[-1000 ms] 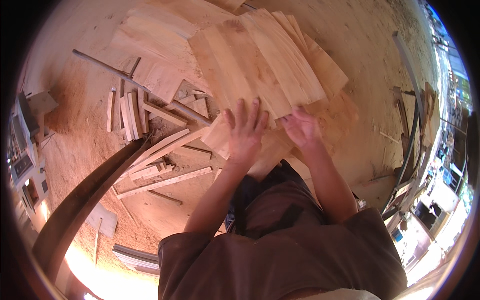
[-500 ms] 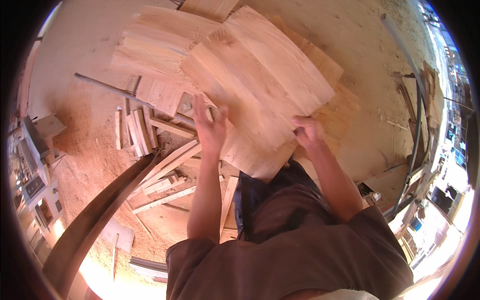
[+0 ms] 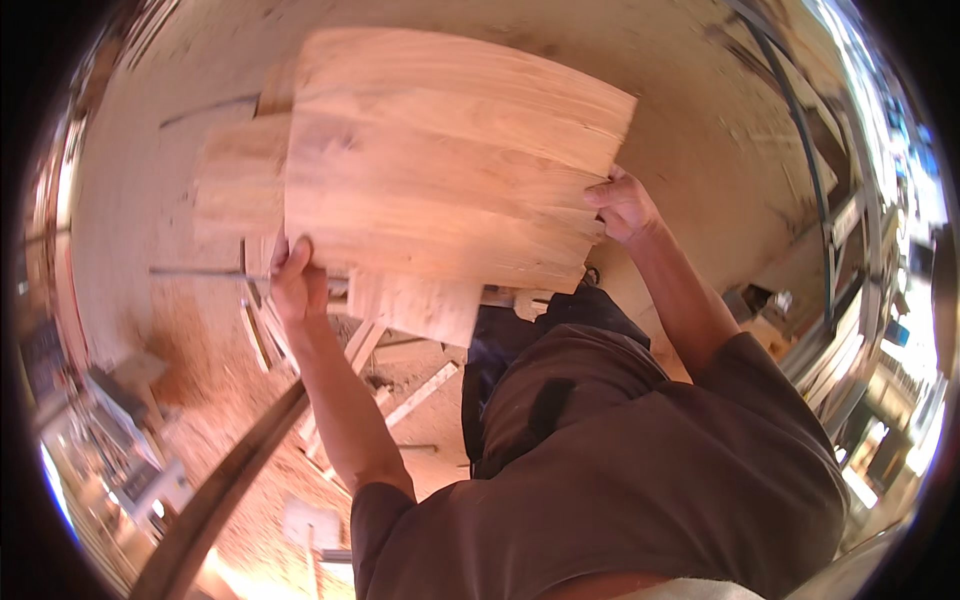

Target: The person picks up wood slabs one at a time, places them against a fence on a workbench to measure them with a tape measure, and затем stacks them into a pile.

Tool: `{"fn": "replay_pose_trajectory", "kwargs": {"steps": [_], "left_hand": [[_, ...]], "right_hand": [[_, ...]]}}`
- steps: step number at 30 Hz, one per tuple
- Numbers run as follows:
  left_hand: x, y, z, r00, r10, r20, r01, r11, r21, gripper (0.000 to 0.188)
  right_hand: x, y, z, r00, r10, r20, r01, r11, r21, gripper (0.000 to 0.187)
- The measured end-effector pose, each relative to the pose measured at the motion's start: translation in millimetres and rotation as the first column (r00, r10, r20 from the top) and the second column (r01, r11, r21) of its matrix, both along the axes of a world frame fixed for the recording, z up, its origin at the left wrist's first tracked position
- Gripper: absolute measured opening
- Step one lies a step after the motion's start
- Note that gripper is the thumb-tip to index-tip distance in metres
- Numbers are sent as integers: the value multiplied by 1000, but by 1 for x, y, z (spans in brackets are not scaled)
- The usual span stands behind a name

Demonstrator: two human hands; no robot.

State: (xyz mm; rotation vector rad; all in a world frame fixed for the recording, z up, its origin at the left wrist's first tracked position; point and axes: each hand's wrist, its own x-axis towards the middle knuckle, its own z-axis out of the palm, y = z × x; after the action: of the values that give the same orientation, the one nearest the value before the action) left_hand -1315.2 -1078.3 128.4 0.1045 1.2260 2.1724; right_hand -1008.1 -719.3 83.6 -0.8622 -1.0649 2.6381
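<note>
Left hand (image 3: 297,282): closed on the lower left edge of the wooden panel (image 3: 450,170), fingers wrapped over the rim, thumb side toward the person.
Right hand (image 3: 624,205): closed on the panel's right edge, lower corner, fingers curled round it.
Wooden panel: large, pale, made of glued strips with the grain running crosswise; held up between both hands, tilted, off the floor, filling the space above and between them.
Behind the panel: a second board (image 3: 235,180) shows past its left edge, above the left hand; whether the two touch cannot be told.
Below the panel: a smaller pale board (image 3: 415,305) sticks out just right of the left hand, under the panel's lower edge.
Floor (image 3: 690,90): sandy with sawdust, beyond both hands.
Offcuts (image 3: 400,395): thin wooden slats lie scattered on the floor beneath the left forearm, crossing one another.
Curved dark strip (image 3: 225,485): long, bent, runs from below the left elbow toward the lower edge.
Containers: none clear enough to make out; the clutter far left of the left hand is blurred.
Right of the right hand: stacked timber and frames (image 3: 840,330) at the rim, blurred.
</note>
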Motion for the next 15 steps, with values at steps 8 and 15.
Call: {"fn": "replay_pose_trajectory", "kwargs": {"steps": [8, 15], "left_hand": [[95, 112, 31, 850, -524, -56, 459, 788, -411, 56], [196, 256, 6, 794, -607, 23, 575, 739, -352, 62]], "right_hand": [[170, 96, 18, 983, -49, -177, 58, 997, 45, 70], [340, 155, 33, 956, -169, -240, 188, 980, 59, 73]]}}
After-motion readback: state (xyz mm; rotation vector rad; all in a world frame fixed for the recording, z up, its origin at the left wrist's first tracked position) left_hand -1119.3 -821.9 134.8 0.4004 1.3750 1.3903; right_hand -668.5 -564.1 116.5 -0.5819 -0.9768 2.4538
